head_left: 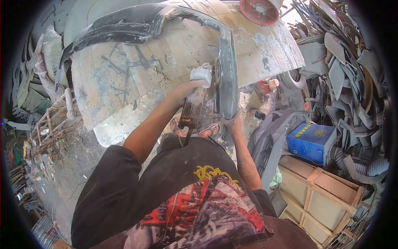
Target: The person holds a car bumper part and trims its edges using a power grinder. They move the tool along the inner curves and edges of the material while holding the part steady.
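My left hand (pixel 191 89) is closed around the dusty body of an angle grinder (pixel 193 107), near its white-coated head. The grinder's disc (pixel 217 70) stands edge-on against the inner side of a dark car bumper (pixel 228 79), touching it or very close. At the near end of the bumper, my right hand (pixel 234 123) grips the lower edge, its fingers partly hidden. The bumper curves away across a cardboard-covered table (pixel 103 83), its black far section (pixel 124 25) resting on top. Pale dust coats the bumper and the grinder.
A red round fan (pixel 260 10) is at the table's far edge. Loose dark strips (pixel 141 58) lie on the cardboard. To the right are another grey bumper (pixel 265 141), a blue box (pixel 311 142), a wooden crate (pixel 317 195) and piled car panels (pixel 340 74). A metal rack (pixel 54 120) stands left.
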`<move>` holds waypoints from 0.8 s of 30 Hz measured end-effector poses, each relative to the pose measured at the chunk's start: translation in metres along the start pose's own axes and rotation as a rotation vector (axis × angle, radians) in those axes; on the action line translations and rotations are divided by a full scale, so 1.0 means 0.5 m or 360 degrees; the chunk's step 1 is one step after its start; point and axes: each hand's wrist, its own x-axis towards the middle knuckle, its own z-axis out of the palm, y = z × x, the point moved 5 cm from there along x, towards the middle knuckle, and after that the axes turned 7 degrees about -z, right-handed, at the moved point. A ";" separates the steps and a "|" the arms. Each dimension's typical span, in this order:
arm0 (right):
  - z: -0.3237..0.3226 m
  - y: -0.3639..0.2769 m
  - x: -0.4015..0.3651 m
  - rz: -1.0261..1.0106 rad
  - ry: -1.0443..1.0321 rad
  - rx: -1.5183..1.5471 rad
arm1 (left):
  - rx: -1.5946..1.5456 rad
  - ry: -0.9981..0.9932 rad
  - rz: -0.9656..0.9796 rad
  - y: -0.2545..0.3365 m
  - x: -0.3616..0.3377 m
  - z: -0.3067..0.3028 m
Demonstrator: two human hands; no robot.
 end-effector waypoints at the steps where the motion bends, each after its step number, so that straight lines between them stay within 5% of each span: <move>1: -0.002 -0.002 0.000 0.0003 -0.0004 0.0007 | 0.0001 0.0002 0.0000 -0.001 -0.002 -0.002; 24: 0.005 0.021 0.000 0.0017 -0.0005 -0.0008 | -0.0037 0.0052 -0.0013 -0.022 0.042 -0.042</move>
